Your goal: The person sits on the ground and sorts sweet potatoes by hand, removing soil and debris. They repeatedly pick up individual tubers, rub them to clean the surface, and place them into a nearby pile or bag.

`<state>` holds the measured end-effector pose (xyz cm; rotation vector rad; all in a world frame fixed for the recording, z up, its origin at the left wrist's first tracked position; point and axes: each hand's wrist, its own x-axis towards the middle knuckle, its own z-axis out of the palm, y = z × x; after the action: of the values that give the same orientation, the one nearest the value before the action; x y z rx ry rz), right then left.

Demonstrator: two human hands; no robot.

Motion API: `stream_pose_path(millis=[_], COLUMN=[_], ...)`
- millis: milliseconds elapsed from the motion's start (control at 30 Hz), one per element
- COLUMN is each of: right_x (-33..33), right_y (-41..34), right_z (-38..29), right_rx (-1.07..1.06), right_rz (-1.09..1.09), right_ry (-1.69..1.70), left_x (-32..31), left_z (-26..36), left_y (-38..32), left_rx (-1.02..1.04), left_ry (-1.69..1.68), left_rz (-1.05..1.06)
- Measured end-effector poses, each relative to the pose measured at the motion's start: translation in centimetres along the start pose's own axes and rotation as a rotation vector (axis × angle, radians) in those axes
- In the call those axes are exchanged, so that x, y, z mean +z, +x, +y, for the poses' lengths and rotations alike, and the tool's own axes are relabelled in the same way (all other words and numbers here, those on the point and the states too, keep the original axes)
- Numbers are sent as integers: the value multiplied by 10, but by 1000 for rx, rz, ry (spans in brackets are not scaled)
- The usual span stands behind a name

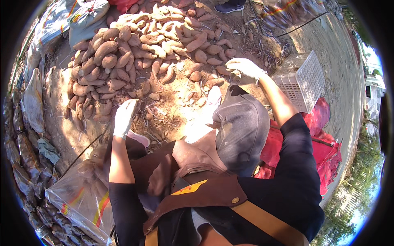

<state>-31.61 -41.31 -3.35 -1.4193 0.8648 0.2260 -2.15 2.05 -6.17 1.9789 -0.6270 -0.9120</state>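
Note:
A large heap of sweet potatoes (123, 58) lies on the dirt ground before me, partly in bright sun. My left hand (125, 118), in a white glove, is held at the heap's near left edge, above the soil; its fingers are together and slightly bent, and whether anything is under them cannot be seen. My right hand (244, 68), also gloved in white, reaches to the heap's right edge, its fingers curved over a small brownish piece (235, 73), perhaps a sweet potato end. Loose sweet potatoes lie beside it.
A white plastic crate (300, 80) stands right of my right forearm, with red mesh sacks (321, 150) near it. Clear plastic bags (83, 196) lie at lower left. Tied sacks (87, 23) stand at upper left. Another person's shoe (229, 8) is beyond the heap.

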Motion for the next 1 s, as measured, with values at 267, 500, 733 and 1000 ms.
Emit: stream_pose_path(millis=[267, 500, 733, 1000], right_x=[4, 48, 113, -27], right_y=[284, 400, 302, 333], right_z=[95, 85, 99, 94], right_rx=[306, 424, 84, 415], right_rz=[312, 864, 271, 399], right_ry=[-351, -302, -935, -1138], left_x=[-6, -15, -7, 4], left_z=[5, 2, 14, 16], left_y=[-7, 16, 25, 31], left_rx=[-65, -112, -76, -56], left_ry=[450, 502, 556, 602], left_rz=[-191, -242, -254, -291])
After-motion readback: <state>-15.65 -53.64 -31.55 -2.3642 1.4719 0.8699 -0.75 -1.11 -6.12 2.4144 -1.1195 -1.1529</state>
